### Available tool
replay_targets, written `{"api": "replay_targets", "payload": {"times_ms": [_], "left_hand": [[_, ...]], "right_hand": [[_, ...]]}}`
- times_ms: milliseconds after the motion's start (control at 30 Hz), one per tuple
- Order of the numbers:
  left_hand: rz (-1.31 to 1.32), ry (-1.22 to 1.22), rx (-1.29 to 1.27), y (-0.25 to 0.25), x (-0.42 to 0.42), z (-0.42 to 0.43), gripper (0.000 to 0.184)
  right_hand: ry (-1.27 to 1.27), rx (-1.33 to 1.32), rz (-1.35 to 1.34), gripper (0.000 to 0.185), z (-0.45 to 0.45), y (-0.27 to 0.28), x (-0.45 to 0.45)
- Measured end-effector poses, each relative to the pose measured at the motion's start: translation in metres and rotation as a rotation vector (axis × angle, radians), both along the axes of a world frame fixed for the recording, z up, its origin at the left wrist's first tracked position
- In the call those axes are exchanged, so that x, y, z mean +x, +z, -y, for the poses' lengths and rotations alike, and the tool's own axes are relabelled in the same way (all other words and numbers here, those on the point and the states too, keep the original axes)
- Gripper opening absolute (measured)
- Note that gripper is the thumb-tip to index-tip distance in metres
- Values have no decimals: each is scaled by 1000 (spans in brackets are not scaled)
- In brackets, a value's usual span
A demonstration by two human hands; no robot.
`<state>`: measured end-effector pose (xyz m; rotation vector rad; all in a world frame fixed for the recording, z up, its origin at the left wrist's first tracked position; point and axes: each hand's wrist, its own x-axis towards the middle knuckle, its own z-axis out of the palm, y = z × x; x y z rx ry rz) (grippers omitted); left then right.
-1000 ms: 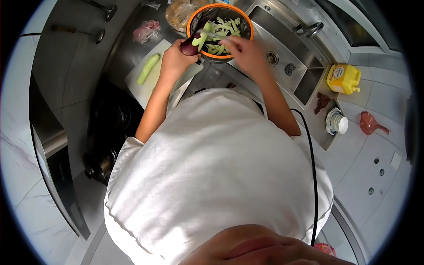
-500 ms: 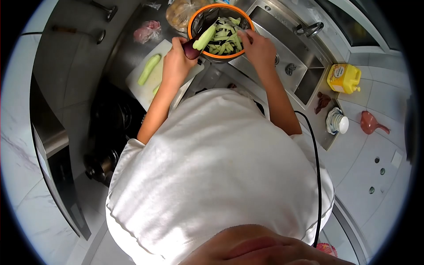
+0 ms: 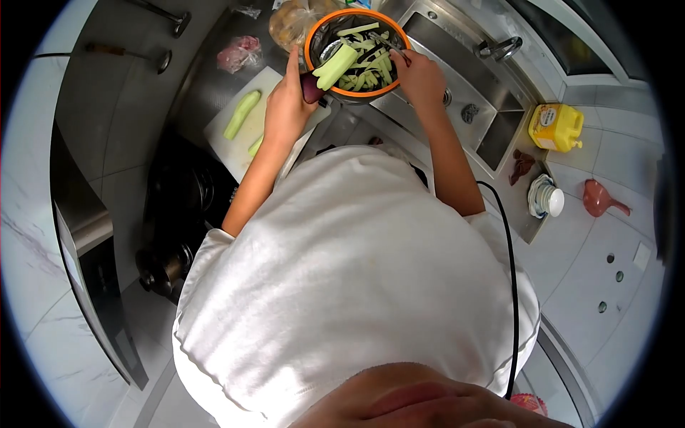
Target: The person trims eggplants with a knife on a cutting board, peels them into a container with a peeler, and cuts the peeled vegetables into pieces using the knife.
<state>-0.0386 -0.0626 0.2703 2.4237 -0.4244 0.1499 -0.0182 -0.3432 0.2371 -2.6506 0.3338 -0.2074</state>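
My left hand (image 3: 285, 103) is closed round the purple lower end of a partly peeled eggplant (image 3: 334, 70). Its pale green flesh points up and over an orange-rimmed bin (image 3: 367, 93) with a dark liner. Pinched in my right hand (image 3: 422, 80), above the bin's right side, is a thin metal peeler (image 3: 385, 43), mostly hidden by the fingers. Green and dark strips of peel (image 3: 371, 75) lie in the bin. On a white cutting board (image 3: 221, 139) to the left rests a peeled eggplant (image 3: 242, 114), with another pale piece partly behind my left forearm.
Behind the bin sits a plastic bag of round yellowish items (image 3: 289, 25); bagged pink meat (image 3: 239, 53) lies left of it. To the right are a steel sink (image 3: 435, 53) with a faucet (image 3: 499, 47), a yellow jug (image 3: 556, 127) and stacked bowls (image 3: 546, 197). Dark cookware (image 3: 193, 185) stands left.
The eggplant has turned in my left hand and shows a broader pale peeled face. My left index finger now points up. My right hand has shifted slightly, showing more of the peeler.
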Motion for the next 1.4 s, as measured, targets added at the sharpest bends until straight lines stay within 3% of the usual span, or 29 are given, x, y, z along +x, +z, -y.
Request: {"api": "replay_targets", "payload": {"times_ms": [67,133,167,267,300,433,500,533,600,633,733,767,800,833,933,1000,1100,1200,1267,1333,1400], "left_hand": [[17,14,10,-2,2,1,107],[39,21,17,-3,2,4,105],[58,24,32,-4,2,6,104],[80,7,46,-1,-6,13,99],[83,-9,41,1,-8,15,96],[108,-42,29,1,-10,17,90],[-104,2,-243,-2,-11,19,73],[-105,5,-245,-6,-6,17,73],[-936,-32,-777,-10,6,11,54],[-829,-6,-742,-9,3,14,40],[-776,59,-778,-12,5,12,45],[-775,60,-778,-12,6,10,45],[-663,139,-591,-8,8,10,47],[-548,214,-403,-7,9,9,49],[-333,222,-245,-15,15,8,53],[-367,233,-214,-11,15,10,51],[-441,232,-302,-9,12,14,50],[-303,228,-317,-16,10,14,47],[-309,209,-195,-11,5,14,51],[-321,213,-170,-8,3,14,51],[-332,222,-147,-7,6,13,51]], "right_hand": [[2,42,-33,47,-5,-1,-2],[70,522,46,55,-22,-4,0],[68,521,47,55,-29,-3,1],[-65,1299,-347,42,-52,9,7],[-96,1401,-300,35,-59,17,3],[-67,1468,-297,33,-52,11,8],[-5,1446,-246,34,-49,17,5],[-4,1444,-249,34,-47,17,4],[22,1506,-208,35,-44,18,3],[24,1506,-209,35,-43,20,2],[6,1320,-207,35,-41,19,0],[111,1055,10,33,-41,6,-1],[209,780,218,31,-44,7,-2],[209,779,217,31,-44,8,-6],[359,613,116,28,-54,19,-34],[421,363,188,28,-67,28,-45],[382,271,212,30,-72,20,-47],[266,160,207,32,-54,7,-27],[161,97,174,34,-34,-2,-14],[21,-130,187,38,-18,-7,-6],[4,-107,165,38,-5,-3,-7]]}}
